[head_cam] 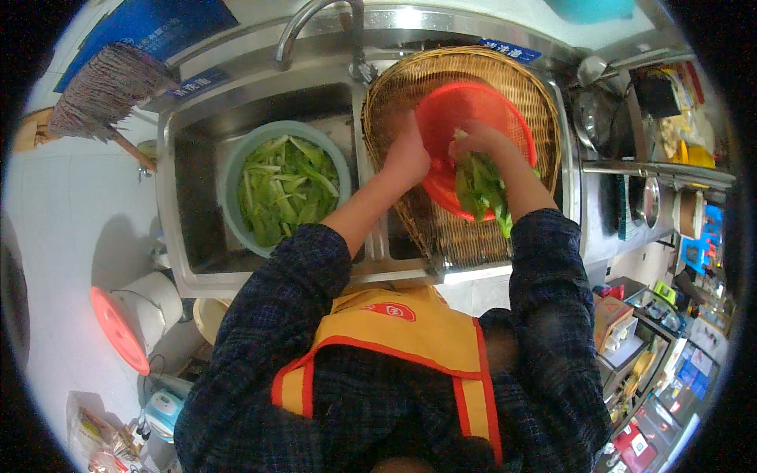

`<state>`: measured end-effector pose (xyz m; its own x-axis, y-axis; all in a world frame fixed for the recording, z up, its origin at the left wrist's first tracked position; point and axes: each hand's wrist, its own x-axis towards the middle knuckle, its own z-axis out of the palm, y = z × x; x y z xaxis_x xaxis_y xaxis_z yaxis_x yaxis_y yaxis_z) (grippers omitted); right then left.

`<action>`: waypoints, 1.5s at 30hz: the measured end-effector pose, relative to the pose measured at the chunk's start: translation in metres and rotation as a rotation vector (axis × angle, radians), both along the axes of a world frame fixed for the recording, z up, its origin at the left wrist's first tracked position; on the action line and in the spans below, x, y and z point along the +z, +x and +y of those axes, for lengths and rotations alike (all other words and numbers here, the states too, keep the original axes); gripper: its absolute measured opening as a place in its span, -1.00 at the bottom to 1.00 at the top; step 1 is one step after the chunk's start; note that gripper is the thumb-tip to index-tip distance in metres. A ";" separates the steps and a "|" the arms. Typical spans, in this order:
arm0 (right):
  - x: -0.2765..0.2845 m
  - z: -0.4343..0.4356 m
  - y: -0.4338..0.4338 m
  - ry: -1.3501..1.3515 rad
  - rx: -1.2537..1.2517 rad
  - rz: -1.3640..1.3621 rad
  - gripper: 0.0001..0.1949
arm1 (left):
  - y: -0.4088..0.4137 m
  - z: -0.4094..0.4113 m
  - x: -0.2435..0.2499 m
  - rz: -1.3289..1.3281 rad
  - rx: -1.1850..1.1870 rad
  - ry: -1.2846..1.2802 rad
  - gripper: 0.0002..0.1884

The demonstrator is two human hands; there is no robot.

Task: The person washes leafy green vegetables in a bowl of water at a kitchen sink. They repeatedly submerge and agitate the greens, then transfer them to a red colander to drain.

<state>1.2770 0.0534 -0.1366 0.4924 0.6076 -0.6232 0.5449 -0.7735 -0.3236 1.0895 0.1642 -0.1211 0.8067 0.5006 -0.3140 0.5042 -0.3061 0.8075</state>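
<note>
My right hand is closed around the pale stem end of a bunch of leafy greens, whose leaves hang over the near rim of a red plastic colander. My left hand is at the colander's left rim; its fingers are blurred, so its grip is unclear. The colander rests in a large wicker basket lying over the right side of the sink. In the left sink basin stands a light green round tub filled with cut leafy greens.
A chrome faucet arches behind the basins. At the back left leans a stringy mop-like bundle with a wooden handle. A white bucket with a red lid stands at the lower left. Metal bowls and a ladle are at the right.
</note>
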 end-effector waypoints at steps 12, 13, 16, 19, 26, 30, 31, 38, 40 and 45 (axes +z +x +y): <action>-0.001 -0.016 0.023 -0.286 0.235 -0.394 -0.60 | -0.024 0.003 -0.014 -0.204 0.094 0.120 -0.35; 0.019 -0.008 0.011 -0.314 0.183 -0.443 -0.60 | -0.033 0.007 -0.013 -0.222 0.111 0.093 -0.40; 0.054 -0.001 -0.008 -0.099 0.067 -0.612 -0.60 | -0.049 0.013 0.002 -0.313 0.167 -0.050 -0.55; 0.081 0.018 -0.038 0.249 0.161 -0.722 -0.67 | -0.085 0.037 0.003 -0.398 0.315 -0.162 -0.65; 0.081 0.093 -0.202 0.692 0.304 -0.142 -0.82 | -0.240 0.135 -0.158 -0.109 0.756 0.077 -0.74; -0.005 0.127 -0.256 0.400 0.398 -0.041 -0.84 | -0.294 0.174 -0.183 0.208 0.679 0.269 -0.68; -0.030 0.136 -0.265 0.354 0.399 -0.012 -0.84 | -0.303 0.187 -0.194 0.269 0.670 0.247 -0.65; -0.212 0.159 -0.320 0.143 0.208 -0.418 -0.80 | -0.273 0.185 -0.256 0.392 0.463 0.251 -0.41; -0.199 0.173 -0.333 0.058 0.210 -0.142 -0.76 | -0.284 0.183 -0.252 0.374 0.413 0.044 -0.35; -0.089 0.179 -0.314 0.047 0.167 -0.057 -0.68 | -0.311 0.206 -0.214 0.287 0.318 -0.231 -0.38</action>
